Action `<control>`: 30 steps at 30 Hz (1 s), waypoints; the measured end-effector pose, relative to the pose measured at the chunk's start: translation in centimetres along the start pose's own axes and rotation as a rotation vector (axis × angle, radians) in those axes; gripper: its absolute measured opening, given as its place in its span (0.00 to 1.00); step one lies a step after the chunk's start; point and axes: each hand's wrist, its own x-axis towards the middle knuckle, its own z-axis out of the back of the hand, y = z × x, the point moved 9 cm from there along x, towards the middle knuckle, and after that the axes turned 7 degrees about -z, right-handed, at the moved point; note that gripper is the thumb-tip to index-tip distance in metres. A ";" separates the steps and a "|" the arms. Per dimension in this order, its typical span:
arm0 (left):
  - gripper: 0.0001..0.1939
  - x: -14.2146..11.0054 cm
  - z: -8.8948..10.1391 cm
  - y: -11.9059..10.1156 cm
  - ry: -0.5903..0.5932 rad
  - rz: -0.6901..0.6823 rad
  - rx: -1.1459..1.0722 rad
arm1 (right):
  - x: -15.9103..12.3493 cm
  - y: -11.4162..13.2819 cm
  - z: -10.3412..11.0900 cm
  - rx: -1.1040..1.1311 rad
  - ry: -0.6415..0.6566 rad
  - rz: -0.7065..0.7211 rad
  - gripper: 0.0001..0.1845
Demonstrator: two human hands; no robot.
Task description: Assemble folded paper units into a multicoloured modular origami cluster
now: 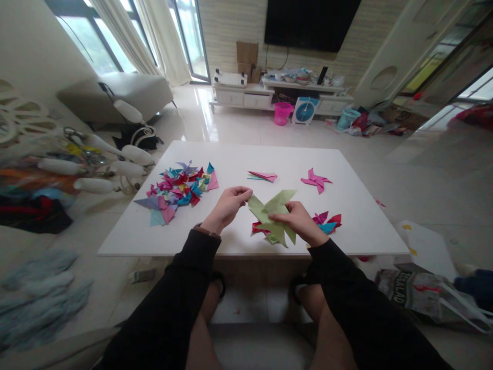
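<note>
Head view: left hand [230, 206] pinches one tip of a green paper pinwheel [265, 209]; right hand [302, 223] has fingers closed on its other side, thumb on top. Pinwheel held above the white surface [231, 159], near edge. Pink pinwheel [316, 180] lies farther off, right; multicoloured folded-paper heap [179, 187] at left.

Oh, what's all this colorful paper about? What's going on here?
Someone seated at a white table is handling a light green folded paper shaped like a pinwheel. The left hand pinches one tip while the right hand grips the other side, thumb on top. A colorful pile of folded paper lies at the table's left, a pink paper pinwheel lies at the far right, and a few narrow folded papers lie between them.
</note>
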 end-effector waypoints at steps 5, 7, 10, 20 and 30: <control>0.15 -0.3 -0.5 -0.6 0.081 -0.012 0.024 | -0.2 0.1 -0.3 -0.007 0.040 0.000 0.16; 0.15 -0.5 -0.7 -0.6 0.102 0.018 -0.001 | -0.3 0.1 -0.4 0.002 0.047 -0.013 0.16; 0.13 -0.8 -1.0 -0.7 0.122 0.077 -0.079 | -0.4 0.1 -0.4 0.012 0.061 -0.009 0.16; 0.14 -1.0 -0.9 -0.4 0.125 0.174 -0.223 | -0.6 0.0 -0.7 0.034 0.103 -0.035 0.16; 0.10 -0.9 -1.4 0.2 0.131 0.192 -0.290 | -0.4 -0.1 -0.5 -0.027 0.086 0.001 0.17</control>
